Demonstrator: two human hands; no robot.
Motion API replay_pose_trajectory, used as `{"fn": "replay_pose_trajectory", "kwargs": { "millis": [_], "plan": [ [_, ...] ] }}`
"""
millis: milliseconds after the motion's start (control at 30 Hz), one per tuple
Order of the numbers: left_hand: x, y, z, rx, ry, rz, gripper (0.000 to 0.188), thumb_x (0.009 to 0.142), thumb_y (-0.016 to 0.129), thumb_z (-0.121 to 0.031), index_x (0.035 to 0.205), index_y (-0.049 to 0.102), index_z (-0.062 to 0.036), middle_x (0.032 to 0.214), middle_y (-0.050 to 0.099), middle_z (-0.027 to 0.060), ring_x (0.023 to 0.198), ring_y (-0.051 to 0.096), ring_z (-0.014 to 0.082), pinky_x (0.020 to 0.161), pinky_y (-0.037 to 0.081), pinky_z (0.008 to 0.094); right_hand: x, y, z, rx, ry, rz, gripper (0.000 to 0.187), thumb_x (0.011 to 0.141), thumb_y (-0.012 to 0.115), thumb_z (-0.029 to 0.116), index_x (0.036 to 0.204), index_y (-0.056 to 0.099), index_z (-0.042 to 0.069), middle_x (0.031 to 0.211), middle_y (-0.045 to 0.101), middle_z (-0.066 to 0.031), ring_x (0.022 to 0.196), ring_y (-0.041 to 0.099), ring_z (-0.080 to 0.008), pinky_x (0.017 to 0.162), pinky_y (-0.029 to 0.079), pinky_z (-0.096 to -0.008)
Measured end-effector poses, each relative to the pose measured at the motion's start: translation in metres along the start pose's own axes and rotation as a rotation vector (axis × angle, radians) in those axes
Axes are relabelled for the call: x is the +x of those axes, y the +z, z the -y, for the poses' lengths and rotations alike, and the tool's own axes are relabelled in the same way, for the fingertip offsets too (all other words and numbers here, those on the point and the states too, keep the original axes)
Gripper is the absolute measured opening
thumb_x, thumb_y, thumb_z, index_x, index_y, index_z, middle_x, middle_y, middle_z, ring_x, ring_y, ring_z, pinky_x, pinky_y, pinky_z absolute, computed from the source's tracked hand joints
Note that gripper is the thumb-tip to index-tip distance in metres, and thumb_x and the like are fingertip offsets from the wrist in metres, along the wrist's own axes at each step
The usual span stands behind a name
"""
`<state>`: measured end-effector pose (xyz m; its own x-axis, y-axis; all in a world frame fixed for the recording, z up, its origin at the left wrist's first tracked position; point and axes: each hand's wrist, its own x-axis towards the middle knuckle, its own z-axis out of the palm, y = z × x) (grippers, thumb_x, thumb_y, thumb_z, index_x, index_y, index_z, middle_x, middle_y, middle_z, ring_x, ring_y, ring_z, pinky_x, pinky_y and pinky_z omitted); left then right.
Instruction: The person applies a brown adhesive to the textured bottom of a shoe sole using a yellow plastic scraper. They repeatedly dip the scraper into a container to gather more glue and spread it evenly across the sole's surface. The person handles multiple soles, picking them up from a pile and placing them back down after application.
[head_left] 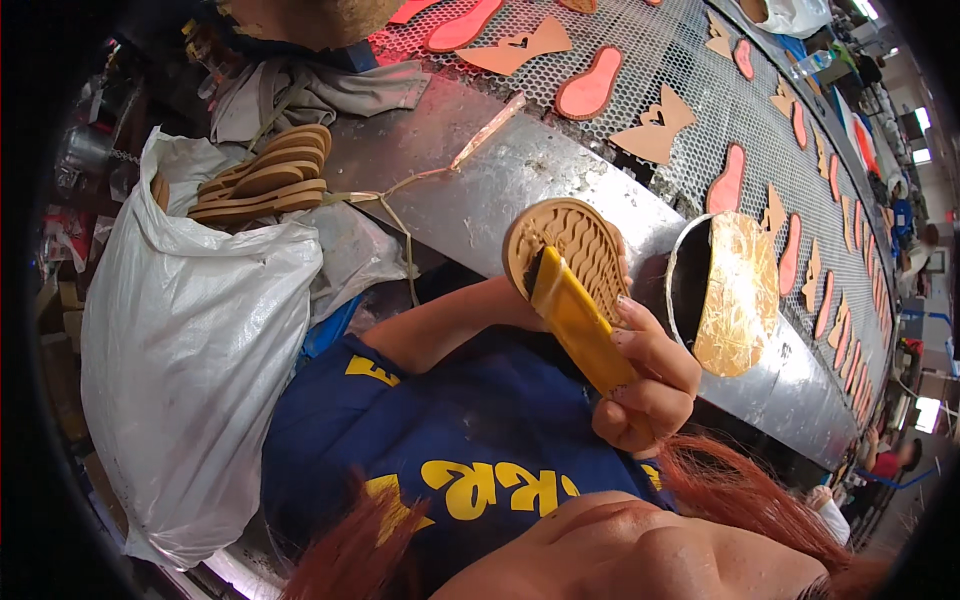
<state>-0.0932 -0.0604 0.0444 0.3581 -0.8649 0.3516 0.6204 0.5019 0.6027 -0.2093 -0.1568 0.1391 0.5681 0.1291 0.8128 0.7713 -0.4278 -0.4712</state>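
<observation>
My left hand (622,262) is mostly hidden behind a brown shoe sole (585,235), with part of its fingers showing at the sole's right edge. The sole is held up with its wavy ribbed face in view. In my right hand (655,385), closed fingers grip a flat yellow-handled tool (580,325). Its dark tip rests against the ribbed face near the sole's left end; the tool's exact kind cannot be made out. Just right of the hands is a round dark pot (688,270) with a pale rim and a shiny, tape-covered tan piece (742,295) on it.
Beyond a metal ledge (470,215), a mesh conveyor (640,75) carries pink insoles (590,85) and tan cut-out pieces (655,125). At left, a white sack (190,380) stands with several brown soles (265,180) at its mouth. Grey cloth (300,100) lies behind it.
</observation>
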Motion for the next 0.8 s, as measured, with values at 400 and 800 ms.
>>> {"fn": "replay_pose_trajectory", "kwargs": {
  "millis": [400, 800],
  "plan": [
    [-0.003, 0.009, -0.046, 0.013, -0.202, -0.096, 0.068, 0.088, 0.057, -0.044, 0.141, 0.035, -0.0052, 0.113, 0.06, 0.0089, 0.085, 0.061, 0.0131, 0.077, 0.05, 0.0262, -0.005, -0.013, -0.005, -0.273, 0.165, -0.494, 0.038, 0.078, 0.075, 0.004, 0.096, 0.042, 0.006, 0.11, 0.049, -0.0189, 0.095, 0.063, -0.0319, 0.081, 0.055, -0.0416],
    [0.009, 0.04, -0.053, -0.146, -0.226, -0.003, 0.085, 0.091, 0.026, -0.068, 0.142, 0.026, 0.0002, 0.135, 0.042, 0.0331, 0.055, 0.064, 0.0218, 0.04, 0.051, 0.0249, 0.025, -0.043, -0.045, -0.573, 0.197, -0.279, 0.017, 0.073, 0.066, -0.003, 0.089, 0.065, 0.003, 0.09, 0.066, -0.0126, 0.079, 0.067, -0.028, 0.064, 0.054, -0.0336]
  ]
}}
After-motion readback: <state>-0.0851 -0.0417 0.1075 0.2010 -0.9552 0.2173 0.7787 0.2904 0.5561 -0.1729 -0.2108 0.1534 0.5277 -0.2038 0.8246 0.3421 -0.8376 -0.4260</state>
